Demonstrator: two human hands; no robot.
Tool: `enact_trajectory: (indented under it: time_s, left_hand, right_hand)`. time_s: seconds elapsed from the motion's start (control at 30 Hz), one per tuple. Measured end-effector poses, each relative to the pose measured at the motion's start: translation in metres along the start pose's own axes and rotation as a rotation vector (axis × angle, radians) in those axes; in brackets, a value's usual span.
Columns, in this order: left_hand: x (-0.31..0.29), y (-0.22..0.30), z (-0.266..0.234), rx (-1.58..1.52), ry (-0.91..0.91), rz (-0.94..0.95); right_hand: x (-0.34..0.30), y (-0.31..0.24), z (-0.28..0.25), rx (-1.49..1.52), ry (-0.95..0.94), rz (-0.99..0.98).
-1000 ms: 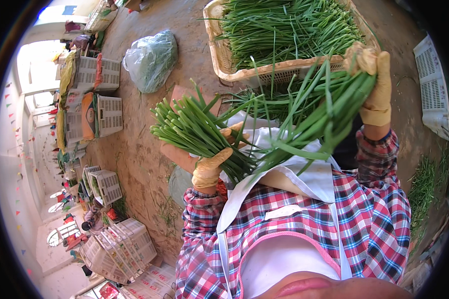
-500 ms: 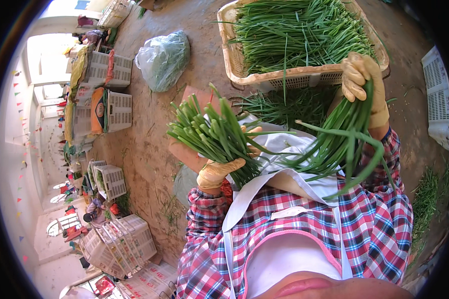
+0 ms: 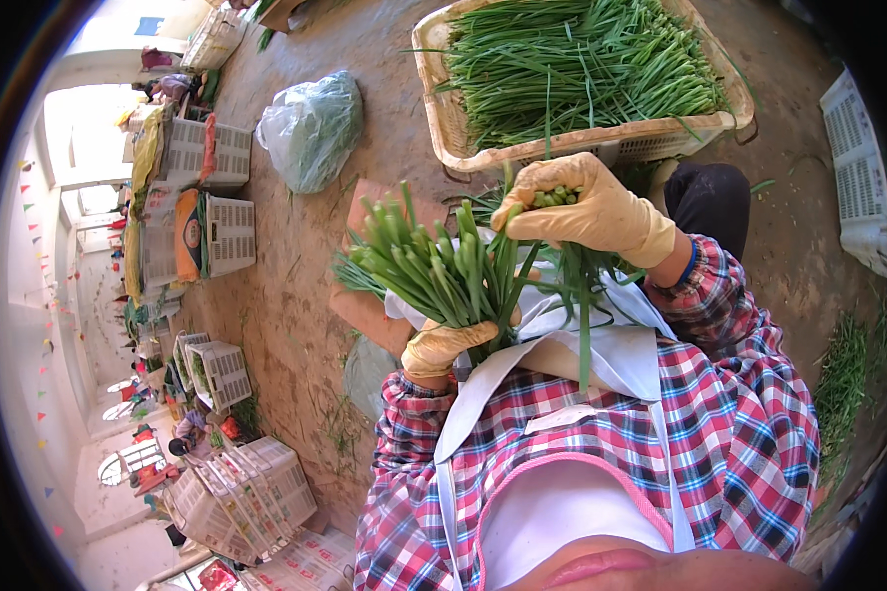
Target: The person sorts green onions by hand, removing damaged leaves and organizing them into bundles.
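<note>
My left hand, in a pale yellow glove, is closed round the lower part of a thick bunch of chives, whose pale cut ends fan upward and to the left. Just right of that bunch, my gloved right hand grips a smaller bunch of chives. Its cut ends poke out between thumb and fingers, while its leaves hang down over my white apron. Ahead, a cream plastic basket holds many chives laid lengthwise.
A clear plastic bag of greens rests on the brown floor, left of the basket. To the right are a white crate and scattered green leaves. Stacked white crates line the left side, with a person among them.
My right hand has swung left from near the basket's right corner, bringing its chives beside the left bunch and turning their cut ends toward it. The left hand stays in much the same place.
</note>
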State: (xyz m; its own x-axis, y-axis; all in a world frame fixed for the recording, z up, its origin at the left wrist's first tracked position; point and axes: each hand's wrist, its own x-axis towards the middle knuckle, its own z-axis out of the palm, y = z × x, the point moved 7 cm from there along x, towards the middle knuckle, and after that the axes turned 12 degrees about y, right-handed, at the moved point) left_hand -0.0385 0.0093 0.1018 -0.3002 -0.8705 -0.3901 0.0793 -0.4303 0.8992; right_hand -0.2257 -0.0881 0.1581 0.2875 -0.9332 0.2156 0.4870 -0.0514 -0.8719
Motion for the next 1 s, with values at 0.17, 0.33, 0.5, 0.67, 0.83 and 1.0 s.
enact_trajectory:
  time_s: [0.17, 0.33, 0.5, 0.67, 0.83, 1.0]
  left_hand:
    - [0.003, 0.006, 0.000, -0.100, 0.206, 0.028]
    - [0.009, 0.022, 0.008, 0.064, 0.138, 0.109]
    - [0.011, 0.013, 0.016, 0.118, 0.080, 0.032]
    - [0.012, 0.003, 0.028, 0.177, -0.033, -0.049]
    - [-0.001, 0.011, 0.022, -0.098, 0.161, -0.056]
    - [0.009, 0.014, 0.003, 0.123, 0.179, 0.092]
  right_hand:
    - [-0.008, 0.001, -0.025, -0.054, 0.101, 0.035]
    - [-0.004, -0.021, -0.112, 0.252, 0.447, -0.034]
    - [-0.010, -0.053, -0.028, -0.396, 0.122, -0.435]
    - [-0.009, -0.014, 0.001, -0.161, -0.091, -0.137]
    - [-0.007, -0.005, -0.033, -0.066, 0.143, 0.053]
    - [-0.005, -0.012, -0.111, 0.338, 0.413, -0.049]
